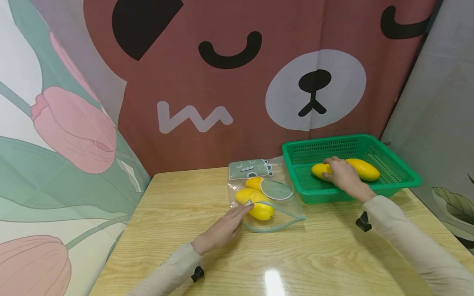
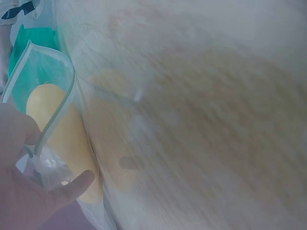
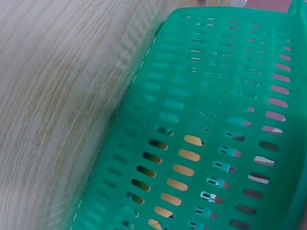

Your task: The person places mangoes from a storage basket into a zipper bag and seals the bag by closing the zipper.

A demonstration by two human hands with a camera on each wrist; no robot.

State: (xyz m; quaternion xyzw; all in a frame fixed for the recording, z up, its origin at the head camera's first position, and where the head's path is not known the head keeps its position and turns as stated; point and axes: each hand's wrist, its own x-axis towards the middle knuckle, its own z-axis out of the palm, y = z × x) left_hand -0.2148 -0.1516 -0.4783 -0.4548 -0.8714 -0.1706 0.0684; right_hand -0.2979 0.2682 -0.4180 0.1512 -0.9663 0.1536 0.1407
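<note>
On the table, a clear zip bag (image 1: 283,225) with a green cartoon print lies with its mouth toward the person, several yellow mango-like fruits (image 1: 262,212) inside. The left hand (image 1: 223,231) grips the left edge of the mouth; in the left wrist view, its fingers (image 2: 17,127) are at the bag's rim (image 2: 53,51) and its thumb (image 2: 76,186) lies over a fruit (image 2: 67,136). Inside the green basket (image 1: 314,197), the right hand (image 1: 345,176) has its fingers curled over a yellow fruit (image 1: 318,170). Another fruit (image 1: 364,169) lies beside it. The right wrist view shows the basket wall (image 3: 144,110), hiding that hand.
The basket stands at the right back of the wooden table (image 1: 177,197), just right of the bag. A brown bear-print cloth (image 1: 252,90) hangs behind the table, with a flower-print cloth (image 1: 74,131) on the left.
</note>
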